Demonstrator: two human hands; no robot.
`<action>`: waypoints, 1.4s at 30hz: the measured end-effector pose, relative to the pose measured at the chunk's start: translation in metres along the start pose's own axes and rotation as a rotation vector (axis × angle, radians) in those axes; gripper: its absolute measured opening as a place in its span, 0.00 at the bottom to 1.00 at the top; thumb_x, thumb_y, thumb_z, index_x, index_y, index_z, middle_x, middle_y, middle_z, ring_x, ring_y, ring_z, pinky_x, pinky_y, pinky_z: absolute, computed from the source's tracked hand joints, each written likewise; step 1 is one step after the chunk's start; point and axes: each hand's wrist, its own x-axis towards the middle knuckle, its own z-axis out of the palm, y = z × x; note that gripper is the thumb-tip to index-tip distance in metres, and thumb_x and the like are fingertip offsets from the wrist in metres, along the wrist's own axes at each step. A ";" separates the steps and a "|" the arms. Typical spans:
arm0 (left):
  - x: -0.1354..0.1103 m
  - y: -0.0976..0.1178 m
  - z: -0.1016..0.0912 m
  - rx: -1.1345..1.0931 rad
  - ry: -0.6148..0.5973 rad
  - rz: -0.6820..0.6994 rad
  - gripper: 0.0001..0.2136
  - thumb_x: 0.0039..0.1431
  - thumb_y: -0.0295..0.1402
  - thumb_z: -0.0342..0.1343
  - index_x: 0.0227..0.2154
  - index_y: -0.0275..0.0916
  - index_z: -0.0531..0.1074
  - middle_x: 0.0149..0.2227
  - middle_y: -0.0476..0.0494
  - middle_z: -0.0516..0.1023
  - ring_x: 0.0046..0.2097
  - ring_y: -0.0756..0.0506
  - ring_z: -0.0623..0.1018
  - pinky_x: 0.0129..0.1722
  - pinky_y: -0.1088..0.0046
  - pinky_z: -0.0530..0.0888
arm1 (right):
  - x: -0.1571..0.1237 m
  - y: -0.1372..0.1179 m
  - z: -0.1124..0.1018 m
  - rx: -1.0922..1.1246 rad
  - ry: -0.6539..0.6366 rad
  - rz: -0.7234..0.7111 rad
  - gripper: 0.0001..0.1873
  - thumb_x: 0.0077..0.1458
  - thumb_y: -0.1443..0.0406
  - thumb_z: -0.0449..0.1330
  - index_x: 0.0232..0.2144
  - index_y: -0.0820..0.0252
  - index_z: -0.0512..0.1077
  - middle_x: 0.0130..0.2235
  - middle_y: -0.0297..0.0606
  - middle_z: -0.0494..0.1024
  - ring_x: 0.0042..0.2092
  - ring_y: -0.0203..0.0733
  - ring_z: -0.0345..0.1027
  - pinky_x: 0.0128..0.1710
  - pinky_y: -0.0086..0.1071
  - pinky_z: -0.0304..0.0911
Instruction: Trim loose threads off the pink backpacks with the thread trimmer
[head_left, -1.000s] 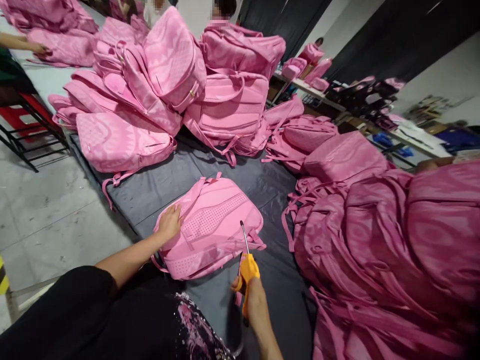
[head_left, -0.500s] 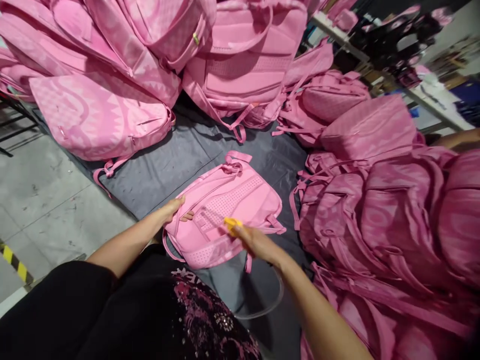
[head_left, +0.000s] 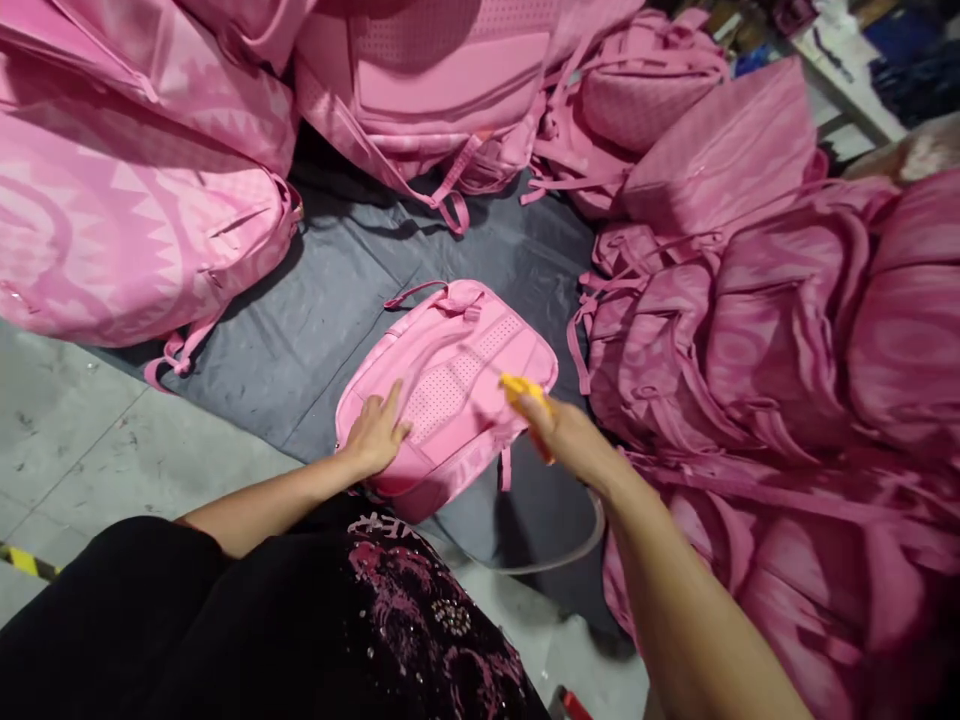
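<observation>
A small pink backpack (head_left: 442, 390) lies with its perforated back panel facing up on the grey sheet. My left hand (head_left: 379, 435) rests on its near left part, fingers stretched out over the fabric. In my right hand (head_left: 562, 430) is a yellow air blow gun (head_left: 525, 393), held above the bag's right side. Its thin nozzle is blurred and points left across the panel. From the gun's handle a clear hose (head_left: 555, 565) loops down and back toward my body.
Large pink backpacks (head_left: 450, 90) stand along the far side, with another patterned one (head_left: 120, 230) at the left. Many pink bags (head_left: 780, 330) are piled on the right. The grey sheet (head_left: 330, 270) spreads under the bags, and concrete floor (head_left: 75, 430) shows at the left.
My left hand has moved from the bag's left edge onto its panel. The air blow gun has moved right, and the view has tilted downward.
</observation>
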 end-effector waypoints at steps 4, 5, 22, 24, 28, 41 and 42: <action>-0.007 0.015 0.009 0.469 -0.016 0.197 0.32 0.63 0.48 0.53 0.68 0.45 0.56 0.71 0.29 0.45 0.65 0.27 0.61 0.60 0.47 0.61 | -0.009 0.011 -0.018 0.003 -0.217 0.063 0.39 0.61 0.39 0.46 0.51 0.68 0.73 0.16 0.32 0.67 0.17 0.38 0.61 0.23 0.31 0.59; -0.007 0.018 0.009 0.507 -0.006 0.211 0.32 0.63 0.47 0.53 0.68 0.44 0.57 0.72 0.29 0.44 0.66 0.26 0.59 0.61 0.46 0.59 | -0.010 0.015 -0.024 -0.021 -0.206 0.093 0.39 0.62 0.40 0.46 0.49 0.68 0.74 0.15 0.32 0.66 0.17 0.38 0.61 0.22 0.30 0.58; -0.058 0.062 0.097 0.638 -0.189 0.340 0.34 0.57 0.24 0.53 0.67 0.25 0.54 0.69 0.17 0.51 0.66 0.27 0.60 0.61 0.47 0.60 | -0.117 0.104 -0.005 0.038 -0.062 0.273 0.39 0.61 0.37 0.43 0.46 0.62 0.75 0.19 0.36 0.70 0.20 0.42 0.62 0.25 0.34 0.60; -0.054 0.059 0.093 0.269 -0.185 0.249 0.32 0.57 0.24 0.53 0.66 0.30 0.59 0.65 0.22 0.62 0.64 0.30 0.65 0.62 0.48 0.62 | -0.133 0.119 0.005 0.109 -0.101 0.239 0.38 0.61 0.38 0.42 0.40 0.61 0.76 0.18 0.36 0.69 0.20 0.41 0.63 0.26 0.33 0.60; -0.037 0.043 0.079 -0.397 -0.235 -0.087 0.20 0.67 0.36 0.47 0.58 0.35 0.66 0.40 0.33 0.81 0.42 0.40 0.81 0.43 0.61 0.77 | -0.146 0.140 0.026 0.244 -0.188 0.059 0.37 0.60 0.36 0.41 0.27 0.59 0.71 0.17 0.35 0.69 0.22 0.40 0.65 0.27 0.31 0.60; -0.044 0.039 0.046 -0.479 0.137 0.353 0.19 0.55 0.40 0.63 0.49 0.39 0.76 0.58 0.38 0.73 0.60 0.40 0.70 0.62 0.64 0.65 | -0.144 0.149 0.097 0.033 0.078 0.175 0.32 0.66 0.45 0.43 0.55 0.59 0.72 0.46 0.49 0.80 0.49 0.53 0.73 0.43 0.37 0.63; -0.041 0.032 0.033 -0.515 0.277 0.280 0.16 0.55 0.39 0.62 0.46 0.39 0.76 0.56 0.39 0.74 0.58 0.42 0.71 0.60 0.67 0.66 | -0.149 0.146 0.112 0.019 0.031 0.188 0.30 0.67 0.47 0.43 0.54 0.58 0.72 0.46 0.48 0.80 0.49 0.53 0.74 0.43 0.37 0.63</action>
